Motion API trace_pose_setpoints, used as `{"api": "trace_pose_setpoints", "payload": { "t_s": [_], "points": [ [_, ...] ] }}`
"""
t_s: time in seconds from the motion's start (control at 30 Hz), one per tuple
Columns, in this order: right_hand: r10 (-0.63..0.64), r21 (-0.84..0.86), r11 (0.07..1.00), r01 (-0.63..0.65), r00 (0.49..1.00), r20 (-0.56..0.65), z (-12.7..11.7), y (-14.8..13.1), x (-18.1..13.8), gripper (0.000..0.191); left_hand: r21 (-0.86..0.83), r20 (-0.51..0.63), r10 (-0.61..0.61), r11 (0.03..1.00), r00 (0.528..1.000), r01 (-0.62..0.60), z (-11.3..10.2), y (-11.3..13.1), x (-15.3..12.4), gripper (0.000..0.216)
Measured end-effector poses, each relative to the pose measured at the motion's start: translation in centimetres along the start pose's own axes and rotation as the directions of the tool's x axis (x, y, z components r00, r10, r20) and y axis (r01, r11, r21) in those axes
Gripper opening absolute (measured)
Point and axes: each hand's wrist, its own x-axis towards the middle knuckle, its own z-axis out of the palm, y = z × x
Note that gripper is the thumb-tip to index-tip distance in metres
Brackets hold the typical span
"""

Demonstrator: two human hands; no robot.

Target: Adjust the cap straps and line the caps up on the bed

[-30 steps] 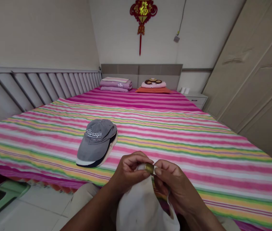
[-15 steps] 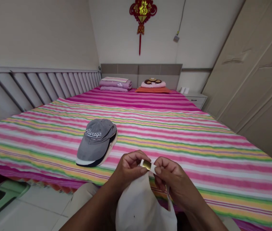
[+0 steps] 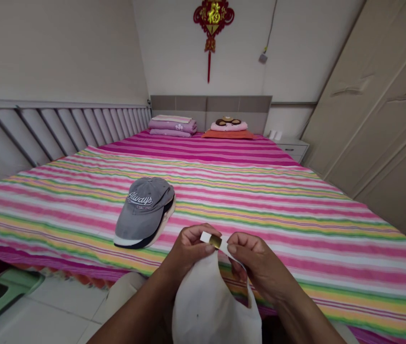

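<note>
A white cap (image 3: pixel 210 301) is held low in front of me with its back opening upward. Its white strap (image 3: pixel 224 246) runs through a gold metal buckle (image 3: pixel 214 242), and a short strap end sticks out on the buckle's left side. My left hand (image 3: pixel 192 248) pinches the cap's edge at the buckle between thumb and fingers. My right hand (image 3: pixel 251 258) grips the strap to the right of the buckle; its lower fingers are partly hidden behind the strap. Left of my hands, a grey cap (image 3: pixel 143 205) with white lettering lies stacked on darker and beige caps, whose brims peek out.
The caps lie on a bed with a striped sheet (image 3: pixel 278 191). Folded purple bedding (image 3: pixel 172 126) and a pink folded pillow (image 3: pixel 228 125) rest by the headboard (image 3: pixel 238 107). A slatted rail (image 3: pixel 81 126) borders the left side. A green stool (image 3: pixel 5 296) stands at lower left.
The buckle and strap have shifted slightly left and up with my hands. More of the white strap end now shows left of the buckle. The stacked caps have not moved.
</note>
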Motion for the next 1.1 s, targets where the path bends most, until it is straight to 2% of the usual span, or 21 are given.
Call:
{"api": "trace_pose_setpoints", "payload": {
  "t_s": [0.13, 0.3, 0.4, 0.63, 0.9, 1.1],
  "points": [
    [-0.004, -0.009, 1.000, 0.004, 1.000, 0.025, 0.2, -0.8, 0.4, 0.023, 0.020, 0.005, -0.019, 1.000, 1.000, 0.019, 0.5, 0.5, 0.1, 0.022],
    [-0.007, -0.005, 1.000, 0.008, 0.987, 0.158, 0.1, -3.0, 0.5, 0.028, -0.086, -0.020, 0.003, 0.996, 1.000, -0.004, 0.7, 1.1, 0.4, 0.027],
    [-0.003, -0.042, 0.999, 0.012, 0.980, 0.197, 0.0, -4.0, 0.2, 0.029, -0.104, -0.033, 0.028, 0.994, 0.999, -0.031, 0.8, 1.3, 0.6, 0.028],
    [0.047, -0.085, 0.996, -0.033, 0.985, 0.166, -0.5, -4.3, 0.0, 0.021, -0.021, 0.044, 0.010, 1.000, 0.999, -0.009, 0.8, 1.1, 0.1, 0.023],
    [0.143, -0.263, 0.960, -0.100, 0.979, 0.147, -1.2, -3.9, 0.4, 0.019, -0.031, 0.001, 0.054, 0.998, 0.999, -0.054, 0.6, 0.7, -0.2, 0.022],
    [0.123, -0.220, 0.971, -0.095, 0.985, 0.117, -0.9, -3.7, 0.6, 0.017, -0.034, -0.027, 0.016, 0.999, 1.000, -0.017, 0.4, 0.2, -0.3, 0.023]
  ]
}}
